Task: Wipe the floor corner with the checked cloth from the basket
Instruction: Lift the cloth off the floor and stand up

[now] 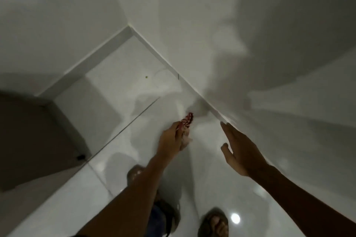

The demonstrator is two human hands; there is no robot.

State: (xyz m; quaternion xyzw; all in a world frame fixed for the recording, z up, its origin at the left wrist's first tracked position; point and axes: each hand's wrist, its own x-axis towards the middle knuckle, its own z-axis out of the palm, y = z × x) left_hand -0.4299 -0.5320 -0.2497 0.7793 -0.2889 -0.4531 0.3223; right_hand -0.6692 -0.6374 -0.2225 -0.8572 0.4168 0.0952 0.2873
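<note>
My left hand (170, 140) grips the red-and-white checked cloth (186, 121), bunched up and sticking out past the fingers, held above the white tiled floor near the right-hand skirting. My right hand (240, 150) is held out flat with fingers apart, close to the right wall, holding nothing. The floor corner (131, 31) where the two skirtings meet lies well ahead, up and left of both hands. No basket is in view.
A dark brown cabinet or door (32, 140) stands at the left. A small green speck (146, 77) lies on the tile near the corner. My sandalled feet (213, 223) are at the bottom. White walls close in left and right.
</note>
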